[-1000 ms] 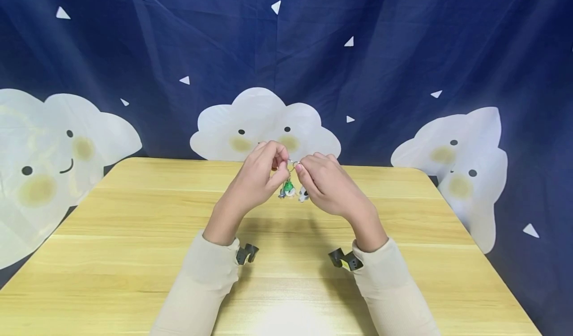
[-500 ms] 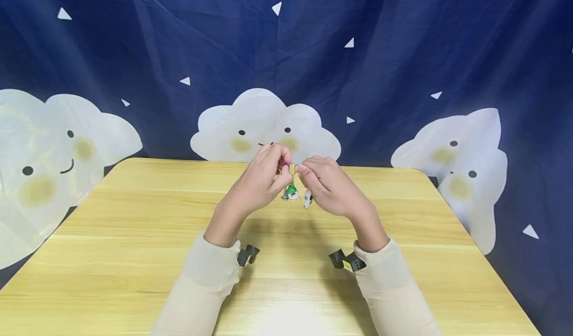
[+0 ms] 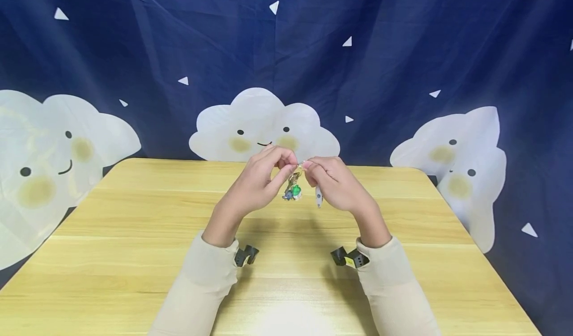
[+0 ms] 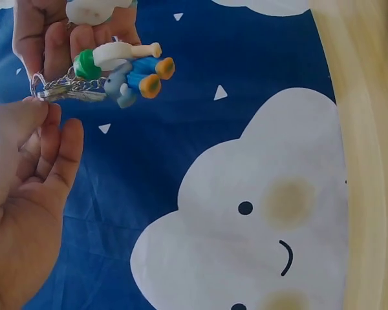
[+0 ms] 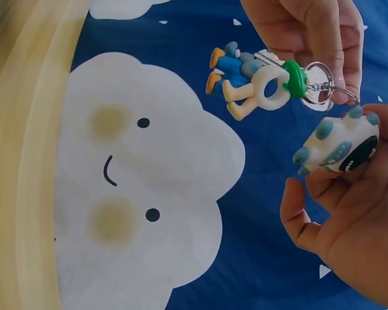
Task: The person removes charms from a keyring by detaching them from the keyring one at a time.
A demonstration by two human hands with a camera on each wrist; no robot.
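Over the table, both hands meet at a small metal key ring [image 5: 319, 87]. My left hand [image 3: 255, 182] pinches one side of it between thumb and finger; my right hand [image 3: 334, 183] pinches at the other side. From short chains hang a charm with a green top and a white ring-shaped body [image 5: 271, 89], and a blue figure with orange feet [image 5: 225, 72]. What look like keys [image 4: 84, 95] hang with them in the left wrist view. A white figure with teal spots and a black patch [image 5: 339, 139] lies against my right fingers. The pinched spots are partly hidden.
A light wooden table [image 3: 286, 241] lies below the hands. Behind it hangs a dark blue curtain [image 3: 224, 42] printed with white smiling clouds [image 3: 264, 117] and small triangles. A black wrist camera [image 3: 246, 255] sits at each cuff.
My left hand has shifted slightly right and its fingers lie straighter. My right hand has moved a little right with the white figure. The green and blue charms have swung and turned.
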